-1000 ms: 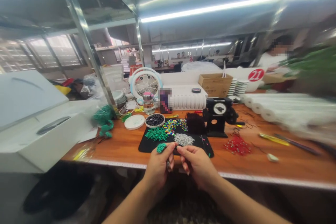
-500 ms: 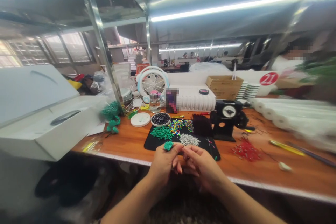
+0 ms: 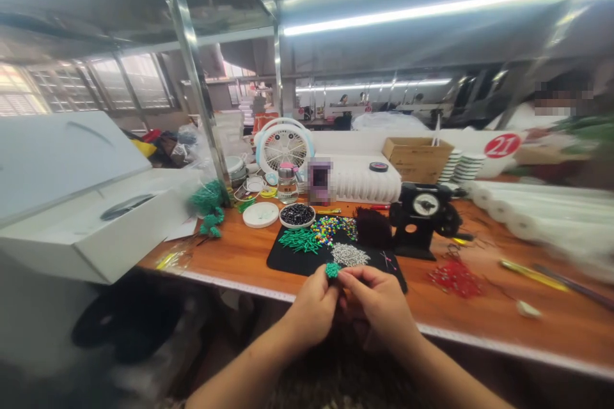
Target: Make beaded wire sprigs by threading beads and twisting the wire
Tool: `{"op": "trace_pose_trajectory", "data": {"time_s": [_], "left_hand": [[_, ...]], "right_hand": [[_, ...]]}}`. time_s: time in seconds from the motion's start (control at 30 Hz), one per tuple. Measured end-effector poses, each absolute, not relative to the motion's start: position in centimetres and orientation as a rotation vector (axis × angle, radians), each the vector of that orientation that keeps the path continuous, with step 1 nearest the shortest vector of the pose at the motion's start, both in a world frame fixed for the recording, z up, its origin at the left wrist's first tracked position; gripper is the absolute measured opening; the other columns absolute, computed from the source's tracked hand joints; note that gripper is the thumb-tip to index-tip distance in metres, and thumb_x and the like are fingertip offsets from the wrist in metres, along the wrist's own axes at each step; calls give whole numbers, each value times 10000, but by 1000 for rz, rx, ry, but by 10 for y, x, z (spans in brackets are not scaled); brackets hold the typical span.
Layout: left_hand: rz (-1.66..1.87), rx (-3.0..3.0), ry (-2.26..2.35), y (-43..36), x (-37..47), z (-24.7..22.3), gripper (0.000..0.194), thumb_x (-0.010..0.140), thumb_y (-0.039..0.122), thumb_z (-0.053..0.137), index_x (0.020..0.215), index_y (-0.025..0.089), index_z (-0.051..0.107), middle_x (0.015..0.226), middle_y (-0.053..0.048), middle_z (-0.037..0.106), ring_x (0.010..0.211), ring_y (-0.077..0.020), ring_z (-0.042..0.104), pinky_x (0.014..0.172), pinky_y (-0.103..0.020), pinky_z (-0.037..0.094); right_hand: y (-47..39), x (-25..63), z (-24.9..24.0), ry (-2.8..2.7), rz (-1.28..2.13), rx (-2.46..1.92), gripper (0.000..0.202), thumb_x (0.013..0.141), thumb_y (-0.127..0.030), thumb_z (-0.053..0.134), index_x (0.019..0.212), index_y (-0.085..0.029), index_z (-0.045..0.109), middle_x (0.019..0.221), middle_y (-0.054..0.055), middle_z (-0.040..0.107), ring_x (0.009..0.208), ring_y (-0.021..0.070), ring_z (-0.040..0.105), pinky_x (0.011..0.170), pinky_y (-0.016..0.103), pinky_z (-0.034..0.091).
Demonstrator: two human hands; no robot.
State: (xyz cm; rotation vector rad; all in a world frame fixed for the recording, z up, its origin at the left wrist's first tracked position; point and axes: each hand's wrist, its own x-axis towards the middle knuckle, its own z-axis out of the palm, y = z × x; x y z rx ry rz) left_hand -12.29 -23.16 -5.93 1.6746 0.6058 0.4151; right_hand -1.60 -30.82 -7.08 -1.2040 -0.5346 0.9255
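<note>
My left hand point(image 3: 314, 307) is closed around a small green beaded piece point(image 3: 332, 270), whose round top shows above the thumb. The fingers of my right hand point(image 3: 384, 300) are pinched together against the right side of that piece. Both hands are over the front edge of a black mat point(image 3: 283, 261). On the mat lie green tube beads point(image 3: 300, 241), a pile of multicoloured beads point(image 3: 327, 229), silver beads point(image 3: 350, 254) and a dark red bundle point(image 3: 374, 227). Pins point(image 3: 388, 261) lie at the mat's right side.
Behind the mat stand a dish of black beads point(image 3: 297, 215), a white lid point(image 3: 260, 215), a jar point(image 3: 288, 184) and a fan point(image 3: 284, 150). A black device point(image 3: 417, 220) and red strands point(image 3: 455, 278) are at right, an open white box point(image 3: 86, 230) at left. A person sits at far right.
The green piece has moved right and now sits between both hands' fingertips. My left hand has closed more around it. The whole view has shifted slightly.
</note>
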Motion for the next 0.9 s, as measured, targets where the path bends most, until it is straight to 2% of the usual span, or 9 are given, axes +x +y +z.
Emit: {"op": "trace_pose_trajectory", "data": {"time_s": [0.23,0.37,0.53,0.63,0.9], "left_hand": [[352,1620,630,-235,-124,-58,196,897,350,396,880,160,443,639,10,488,541,-129,523,528,-259,421],[393,1569,641,-236,-124,-61,201,895,366,405,863,169,425,641,18,483,532,-132,521,523,-265,428],[474,1777,724,-237,-124,-62,168,894,287,386,874,153,485,784,-47,553,734,-170,534,655,-284,426],[485,1837,725,-238,-123,-61,150,894,254,369,866,153,477,819,-62,563,770,-178,529,686,-286,406],[470,1783,781,-241,-126,-64,189,902,336,400,891,156,459,865,-85,561,821,-204,523,726,-314,385]], "right_hand": [[-309,-21,-85,-647,826,-1237,374,734,-510,755,784,-148,677,506,42,592,402,179,519,377,246,443],[-309,-20,-89,-683,757,-1282,376,749,-530,739,805,-160,700,552,45,603,433,190,523,394,260,437],[-312,-19,-88,-748,679,-1327,347,750,-526,737,778,-181,720,626,54,624,507,201,540,399,243,392],[-313,-19,-89,-769,664,-1339,338,773,-523,714,775,-185,714,638,55,624,516,197,536,397,237,373],[-311,-17,-90,-812,610,-1392,303,815,-471,662,770,-173,689,563,36,586,473,181,501,398,239,368]]}}
